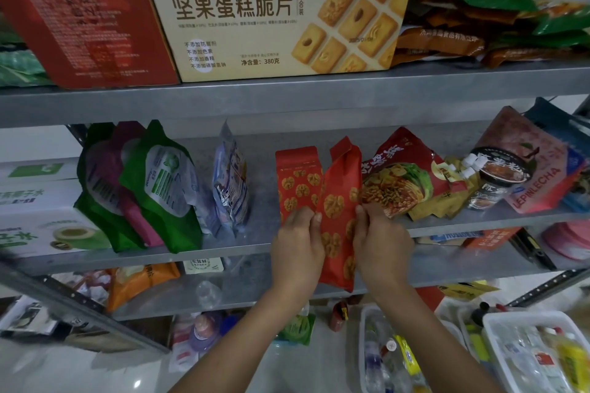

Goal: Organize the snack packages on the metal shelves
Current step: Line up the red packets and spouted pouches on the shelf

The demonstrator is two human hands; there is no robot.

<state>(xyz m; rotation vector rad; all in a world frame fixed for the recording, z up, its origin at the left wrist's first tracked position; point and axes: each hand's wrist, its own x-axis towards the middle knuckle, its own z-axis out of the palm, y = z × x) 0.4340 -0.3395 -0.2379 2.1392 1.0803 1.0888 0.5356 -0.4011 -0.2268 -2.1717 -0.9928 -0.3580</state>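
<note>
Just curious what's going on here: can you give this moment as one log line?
hands: left hand and right hand both grip red bag | bag: bottom below shelf edge | neighbour: second red bag on shelf

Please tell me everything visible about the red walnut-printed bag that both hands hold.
The red bag is a tall pouch of matte film, printed with golden walnut halves, its top folded shut. It is nearly upright, top leaning slightly right, its lower end in front of the edge of the middle shelf. The left hand pinches its left edge, the right hand its right edge. It overlaps a matching bag on its left and a noodle packet on its right.
</note>
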